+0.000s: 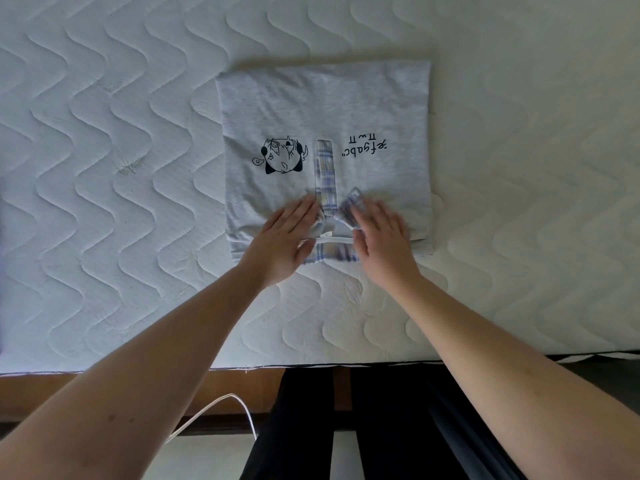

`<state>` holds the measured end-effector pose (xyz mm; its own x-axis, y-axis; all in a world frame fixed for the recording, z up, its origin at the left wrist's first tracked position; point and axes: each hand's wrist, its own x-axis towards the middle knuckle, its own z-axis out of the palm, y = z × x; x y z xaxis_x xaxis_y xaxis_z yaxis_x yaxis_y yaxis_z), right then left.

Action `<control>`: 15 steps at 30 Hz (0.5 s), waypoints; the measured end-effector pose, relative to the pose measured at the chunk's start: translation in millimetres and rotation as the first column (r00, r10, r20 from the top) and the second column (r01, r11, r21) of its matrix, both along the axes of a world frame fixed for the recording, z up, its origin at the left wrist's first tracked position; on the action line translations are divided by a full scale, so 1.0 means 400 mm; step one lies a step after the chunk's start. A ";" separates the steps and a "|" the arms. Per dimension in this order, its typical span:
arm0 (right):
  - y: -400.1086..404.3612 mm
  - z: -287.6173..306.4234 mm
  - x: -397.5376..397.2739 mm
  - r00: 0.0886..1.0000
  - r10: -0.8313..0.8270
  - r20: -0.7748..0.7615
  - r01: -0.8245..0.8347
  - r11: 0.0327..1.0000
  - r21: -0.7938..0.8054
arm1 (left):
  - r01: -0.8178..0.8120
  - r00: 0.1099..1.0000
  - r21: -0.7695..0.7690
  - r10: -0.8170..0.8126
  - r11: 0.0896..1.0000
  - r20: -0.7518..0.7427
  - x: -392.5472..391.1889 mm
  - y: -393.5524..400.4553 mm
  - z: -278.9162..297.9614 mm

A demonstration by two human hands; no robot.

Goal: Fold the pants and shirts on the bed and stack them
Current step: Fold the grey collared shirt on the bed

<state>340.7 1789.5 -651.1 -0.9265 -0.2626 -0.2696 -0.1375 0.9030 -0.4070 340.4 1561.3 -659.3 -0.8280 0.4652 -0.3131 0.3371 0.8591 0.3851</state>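
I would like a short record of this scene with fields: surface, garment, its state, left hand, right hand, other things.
surface: quilted white mattress
garment: grey shirt with plaid collar, cartoon print and text
state: folded into a rectangle, lying flat, collar end toward the person
left hand: fingers straight, resting flat on the shirt beside the collar
right hand: fingers straight, on the collar's right flap, blurred
other things: white cable on the floor below the bed edge

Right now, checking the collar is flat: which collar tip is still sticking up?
The plaid collar tip by the right hand; it lifts off the shirt, while the one under the left hand lies flat.
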 end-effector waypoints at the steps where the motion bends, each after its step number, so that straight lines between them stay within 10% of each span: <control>1: 0.018 0.011 -0.006 0.995 -0.096 -0.031 0.095 0.995 -0.029 | -0.042 0.999 0.044 0.043 0.998 -0.012 -0.005 -0.007 0.009; 4: 0.093 0.028 -0.037 0.897 -0.441 -0.033 0.441 0.897 -0.016 | -0.348 0.916 0.170 0.373 0.922 -0.146 -0.020 -0.052 0.028; 10: 0.213 0.018 -0.109 0.663 -0.670 0.334 0.728 0.681 -0.081 | -0.940 0.340 0.060 0.913 0.335 0.227 -0.033 -0.146 0.024; 15: 0.223 0.011 -0.128 0.672 -0.559 0.485 0.654 0.756 -0.035 | -0.921 0.311 -0.077 0.841 0.381 0.442 -0.052 -0.171 0.023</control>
<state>289.4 1878.5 -646.6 -0.7013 0.2276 -0.6755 0.6391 0.6206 -0.4543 319.8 1493.0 -650.0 -0.6126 -0.3993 -0.6821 -0.7769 0.4631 0.4266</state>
